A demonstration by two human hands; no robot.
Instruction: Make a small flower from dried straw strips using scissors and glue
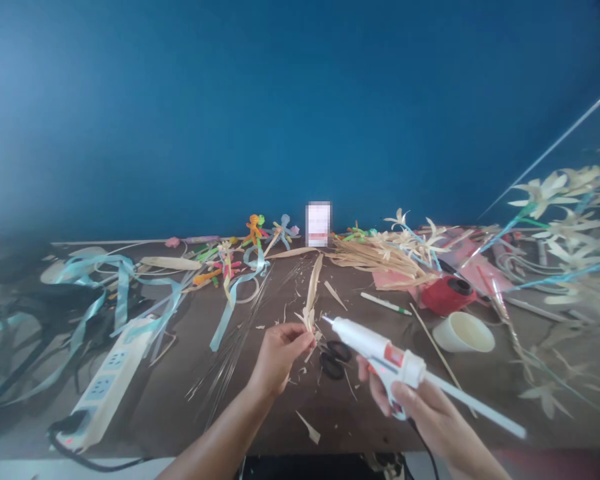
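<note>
My left hand (279, 353) is pinched shut on the lower end of a dry straw-coloured leaf strip (312, 293), which rises away from me over the brown table (180, 387). My right hand (420, 407) grips the handle of a white glue gun (380, 350) with a glue stick jutting out of its back. The gun's nozzle points left, close to the pinched end of the strip. Black-handled scissors (333, 359) lie on the table just under the nozzle.
A white power strip (111, 377) with a black cord lies at left among pale blue ribbons (125, 280). A white cup (463, 332), a red tool (447, 293), a pile of straw strips (375, 257), straw flowers (560, 200) on stems, thin wires (240, 333) and a blue wall behind.
</note>
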